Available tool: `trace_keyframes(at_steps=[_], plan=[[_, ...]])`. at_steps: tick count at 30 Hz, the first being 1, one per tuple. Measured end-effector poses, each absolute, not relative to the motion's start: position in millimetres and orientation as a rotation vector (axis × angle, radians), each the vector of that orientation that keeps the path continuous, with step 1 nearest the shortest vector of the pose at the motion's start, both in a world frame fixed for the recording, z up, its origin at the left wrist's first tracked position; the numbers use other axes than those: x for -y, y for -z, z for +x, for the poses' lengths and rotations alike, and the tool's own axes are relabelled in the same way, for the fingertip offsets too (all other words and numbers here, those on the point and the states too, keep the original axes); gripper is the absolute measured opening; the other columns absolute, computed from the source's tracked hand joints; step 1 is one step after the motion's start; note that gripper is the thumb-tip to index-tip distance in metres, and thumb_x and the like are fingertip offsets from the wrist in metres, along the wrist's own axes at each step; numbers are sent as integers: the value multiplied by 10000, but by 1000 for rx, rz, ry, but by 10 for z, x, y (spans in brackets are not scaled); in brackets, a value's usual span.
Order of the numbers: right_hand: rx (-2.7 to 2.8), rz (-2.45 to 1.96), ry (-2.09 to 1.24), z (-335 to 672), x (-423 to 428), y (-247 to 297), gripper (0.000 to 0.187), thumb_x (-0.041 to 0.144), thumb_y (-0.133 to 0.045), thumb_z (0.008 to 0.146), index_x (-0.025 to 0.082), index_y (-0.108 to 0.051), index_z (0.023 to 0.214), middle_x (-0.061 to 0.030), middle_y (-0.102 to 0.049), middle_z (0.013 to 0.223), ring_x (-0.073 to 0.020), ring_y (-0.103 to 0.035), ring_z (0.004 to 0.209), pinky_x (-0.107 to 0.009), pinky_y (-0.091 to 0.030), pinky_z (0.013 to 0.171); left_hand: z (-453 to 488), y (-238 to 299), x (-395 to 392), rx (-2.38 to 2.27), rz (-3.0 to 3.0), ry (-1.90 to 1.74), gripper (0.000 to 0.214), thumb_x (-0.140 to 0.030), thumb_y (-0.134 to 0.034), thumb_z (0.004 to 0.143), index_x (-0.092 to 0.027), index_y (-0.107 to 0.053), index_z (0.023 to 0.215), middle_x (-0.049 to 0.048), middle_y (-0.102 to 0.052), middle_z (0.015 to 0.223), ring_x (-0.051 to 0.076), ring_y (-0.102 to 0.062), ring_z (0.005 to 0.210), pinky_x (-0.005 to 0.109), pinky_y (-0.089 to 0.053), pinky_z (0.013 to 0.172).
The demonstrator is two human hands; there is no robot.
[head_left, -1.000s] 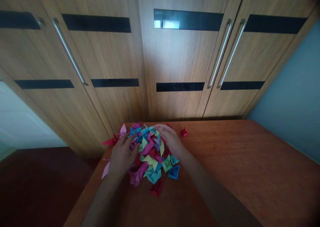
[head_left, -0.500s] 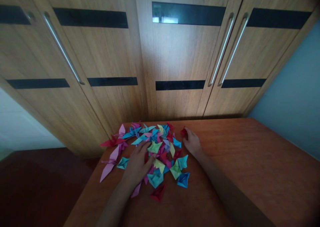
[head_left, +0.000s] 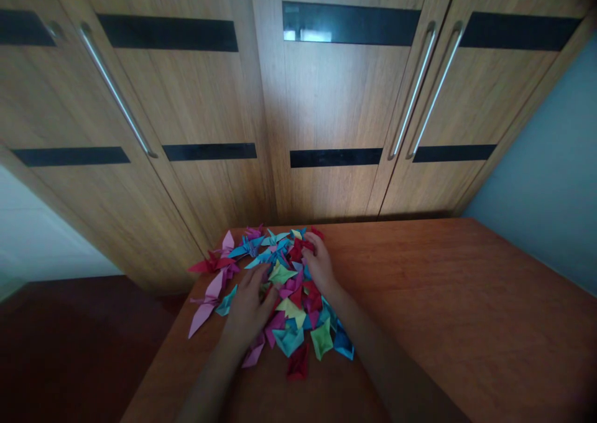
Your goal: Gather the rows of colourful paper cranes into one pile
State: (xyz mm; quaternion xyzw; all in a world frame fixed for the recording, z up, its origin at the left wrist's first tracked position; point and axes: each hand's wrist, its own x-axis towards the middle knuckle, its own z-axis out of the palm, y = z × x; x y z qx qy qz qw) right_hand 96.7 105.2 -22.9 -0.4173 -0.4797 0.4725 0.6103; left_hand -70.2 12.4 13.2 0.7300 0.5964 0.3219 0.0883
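Observation:
Colourful origami pieces [head_left: 291,311], cranes and small boat-like folds, lie heaped on the wooden table. My left hand [head_left: 249,302] rests on the heap's left side, its thumb and fingers apart around a few pieces. At the right side, my right hand [head_left: 321,264] has its fingers and thumb curled round a red origami piece [head_left: 297,250]. Between the hands lie a light green piece [head_left: 282,272] and several magenta and red ones. A dark red piece [head_left: 297,362] is nearest me. The right forearm partly covers a blue piece [head_left: 344,343].
The brown table [head_left: 443,286] extends to the right. Pink cranes [head_left: 208,298] and a red crane [head_left: 212,262] lie near its left edge. Behind stands a wooden wardrobe [head_left: 331,99] with metal handles. A pale blue wall [head_left: 545,180] is at the right.
My right hand has moved left against the heap, bringing the red piece with it. Pieces on the right and front have shifted or turned. My left hand has barely moved.

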Motion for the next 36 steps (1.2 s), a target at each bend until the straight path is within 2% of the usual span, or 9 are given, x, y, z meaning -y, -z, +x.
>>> trace_keyframes(at_steps=[6,10,13,15,19,25,29,31,36], plan=[[1282,-961,-1081,1182,-942,151,337,243,-586,744,240,-615,1079,-7,-676,1029,-177,-570,1073,-354,-422,970,-732,-211,-109,-1869,2253,-1035,423,-355,-486,873,-153,-494,1245,143,-491,1312,279,-494,1201,463,-418,1004],[1491,-1094,-892,1652,-803,297,358,175,-527,747,230,-636,1083,-39,-661,1091,-194,-576,1072,-403,-400,1005,-572,-301,153,-1789,2445,-1068,392,-308,-491,877,-196,-491,1252,130,-460,1358,285,-440,1252,480,-394,1025],[1689,-1258,-698,2034,-476,424,514,58,-472,657,217,-635,1118,-60,-616,1202,-208,-534,1149,-448,-333,1070,-309,-300,474,-1510,2693,-875,386,-244,-495,872,-244,-503,1258,92,-485,1363,273,-425,1270,478,-385,1032],[1831,-1307,-613,2222,-166,466,624,17,-440,618,220,-605,1184,-61,-577,1268,-212,-485,1215,-465,-315,1089,-121,-258,656,-1324,2832,-691,379,-267,-510,869,-270,-524,1247,62,-516,1351,270,-445,1257,480,-376,1034],[2098,-1301,-469,2341,443,440,622,65,-472,728,260,-512,1317,-60,-443,1413,-246,-355,1330,-501,-328,1088,71,-112,771,-1068,2993,-438,338,-334,-500,884,-238,-568,1201,67,-570,1298,265,-484,1221,486,-343,1045],[2253,-1299,-325,2087,732,271,640,147,-529,768,282,-429,1386,-55,-397,1445,-274,-324,1347,-503,-344,1084,-144,49,639,-1188,3009,-458,364,-219,-535,864,-236,-559,1227,57,-579,1285,228,-471,1230,464,-257,1098],[2284,-1247,-342,1866,638,138,568,138,-514,791,305,-487,1333,-37,-439,1415,-254,-363,1319,-482,-314,1100,-300,34,637,-1240,3006,-721,207,-225,-509,875,-233,-655,1022,34,-642,1186,228,-515,1173,466,-271,1088],[2287,-1169,-396,1813,579,104,516,129,-500,807,310,-526,1289,-27,-490,1368,-225,-412,1280,-443,-323,1098,-333,3,658,-1236,3001,-849,206,-213,-473,888,-224,-669,950,34,-660,1155,229,-530,1151,458,-290,1074],[2081,-1222,-462,1968,377,215,336,144,-412,873,260,-631,1100,-51,-635,1144,-181,-578,1071,-346,-469,955,-170,-49,734,-1141,2947,-1061,222,-188,-457,884,-220,-666,952,15,-686,1091,198,-570,1069,406,-327,1047]])
